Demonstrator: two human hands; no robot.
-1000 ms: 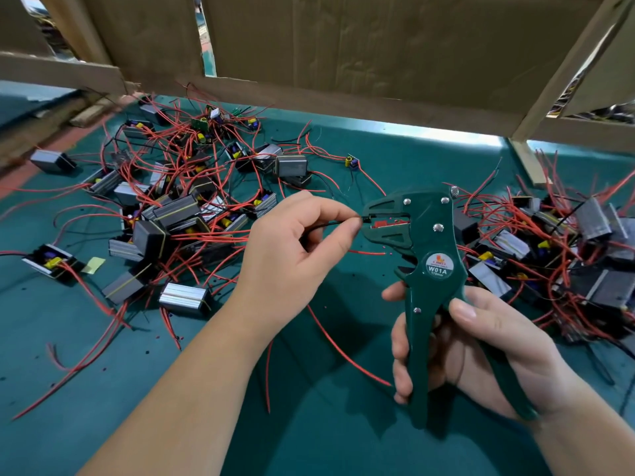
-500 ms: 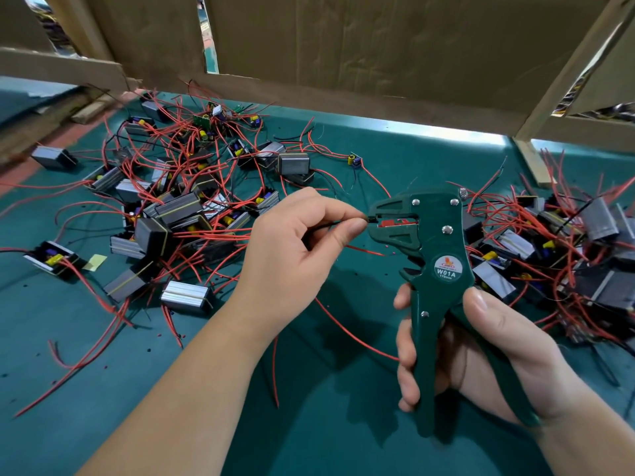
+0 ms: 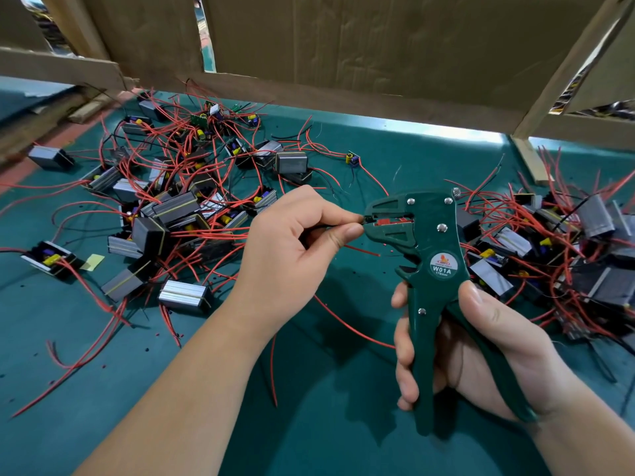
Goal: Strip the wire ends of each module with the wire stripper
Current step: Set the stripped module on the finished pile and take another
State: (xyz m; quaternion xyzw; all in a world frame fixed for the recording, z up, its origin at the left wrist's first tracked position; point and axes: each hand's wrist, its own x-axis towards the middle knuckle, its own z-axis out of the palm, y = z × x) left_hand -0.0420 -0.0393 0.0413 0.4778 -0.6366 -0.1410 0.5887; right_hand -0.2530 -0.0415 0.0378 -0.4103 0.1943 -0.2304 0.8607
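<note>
My right hand grips the handles of a dark green wire stripper, held upright with its jaws pointing left. My left hand pinches a thin black wire between thumb and forefinger, and the wire's tip sits in the stripper's jaws. A red wire runs under both hands across the green mat. The module on the pinched wire is hidden behind my left hand.
A tangled heap of grey modules with red wires lies on the left of the green mat. A second heap of modules lies on the right. Cardboard walls close the back. A yellow slip lies near the left heap.
Both hands and the stripper have drifted slightly right and down in view. The wire tip stays at the jaws, and the grips are unchanged.
</note>
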